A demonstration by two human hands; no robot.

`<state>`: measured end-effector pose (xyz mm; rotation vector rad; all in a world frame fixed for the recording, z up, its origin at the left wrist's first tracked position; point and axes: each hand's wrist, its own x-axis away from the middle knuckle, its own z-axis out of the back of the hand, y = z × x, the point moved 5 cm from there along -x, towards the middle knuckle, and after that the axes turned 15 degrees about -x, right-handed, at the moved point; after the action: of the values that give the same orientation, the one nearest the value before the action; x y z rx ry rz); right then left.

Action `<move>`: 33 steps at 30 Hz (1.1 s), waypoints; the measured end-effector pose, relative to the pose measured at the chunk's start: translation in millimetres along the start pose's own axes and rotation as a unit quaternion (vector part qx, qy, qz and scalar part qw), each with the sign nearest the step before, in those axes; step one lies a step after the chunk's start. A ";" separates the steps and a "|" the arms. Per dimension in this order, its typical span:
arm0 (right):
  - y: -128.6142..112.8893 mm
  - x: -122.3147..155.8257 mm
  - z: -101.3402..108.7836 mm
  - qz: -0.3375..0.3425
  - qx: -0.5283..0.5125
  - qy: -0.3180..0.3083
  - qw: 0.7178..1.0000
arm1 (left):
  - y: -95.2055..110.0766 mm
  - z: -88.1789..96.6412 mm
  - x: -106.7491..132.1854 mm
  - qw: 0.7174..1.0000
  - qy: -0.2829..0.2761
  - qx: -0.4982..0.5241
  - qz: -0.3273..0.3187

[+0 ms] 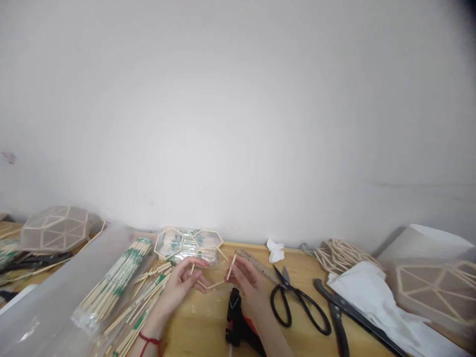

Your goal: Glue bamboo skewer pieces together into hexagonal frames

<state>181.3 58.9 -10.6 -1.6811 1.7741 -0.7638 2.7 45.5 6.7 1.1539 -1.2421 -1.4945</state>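
Stick frame (pixel 215 284) is held above the worktop (pixel 197 325), between both hands. L hand (pixel 185 280) is loosely curled, fingers partly spread, w/ the frame's L side held lightly; R hand (pixel 248 280) is closed in a pinch on a short stick (pixel 231 267) at the R side. Whether this stick is already bonded can't be told. Assy. is judged part-built: a few sides are visible, but no closed outline can be confirmed. Completed: approx. 2 hexagonal frames (pixel 182 243) at rear. Unused: loose sticks (pixel 137 307) near L forearm. Glue gun (pixel 234 317) is located beside R forearm.
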 end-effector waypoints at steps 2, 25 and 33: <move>-3.2 0.5 1.4 0.021 -0.021 0.015 0.999 | -3.4 2.3 -1.6 1.000 0.016 0.010 -0.016; 24.3 -0.1 -6.3 -0.120 -0.128 -0.009 0.984 | -25.2 -13.1 -5.9 0.959 0.106 0.262 0.021; 25.0 -0.5 -4.9 -0.116 -0.152 -0.017 0.981 | -20.7 -12.0 -6.4 0.971 0.102 0.215 -0.009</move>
<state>161.0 60.6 -25.8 -2.1181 1.7581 -0.5771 14.8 52.2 -13.9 1.5606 -1.4517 -1.1097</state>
